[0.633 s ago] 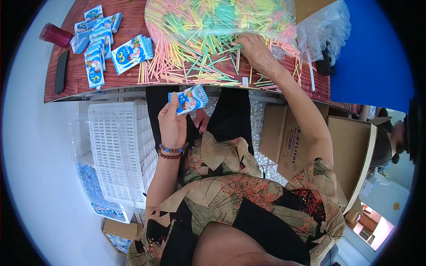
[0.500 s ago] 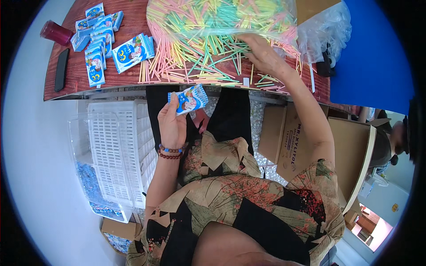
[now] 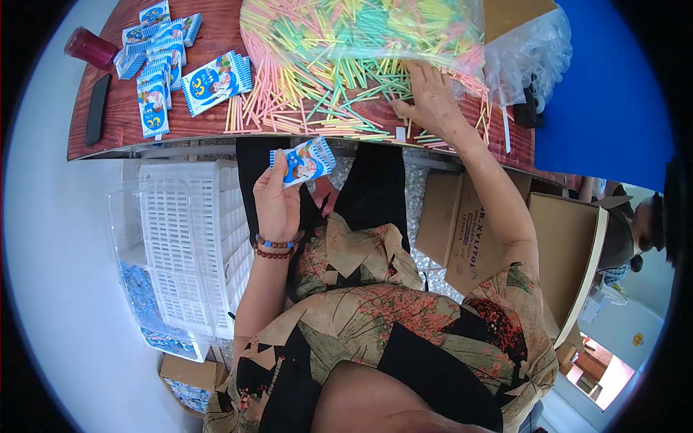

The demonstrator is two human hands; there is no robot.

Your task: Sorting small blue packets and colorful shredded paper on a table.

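My left hand [image 3: 276,206] pinches a small blue-and-white packet [image 3: 306,163] between thumb and fingers, just off the table's near edge. Over the table, my right hand [image 3: 436,108] rests among loose thin pastel sticks [image 3: 336,97], coloured pink, yellow and green. Its fingers stretch out with the thumb held apart, and the fingertips touch the lower edge of a big clear bag [image 3: 361,29] full of the same sticks. I see no stick gripped in it, though the undersides of the fingers are hidden.
Several matching packets [image 3: 155,101] lie in a pile at the table's left, near a red cup [image 3: 90,47] and a black bar-shaped object [image 3: 98,110]. Crumpled clear plastic [image 3: 520,50] sits at right. Below stand a white slatted crate [image 3: 184,245] and a cardboard box [image 3: 484,231].
My right hand has shifted slightly to the right over the sticks, its fingers now straighter and pointing at the bag's edge. The left hand keeps the packet in nearly the same spot.
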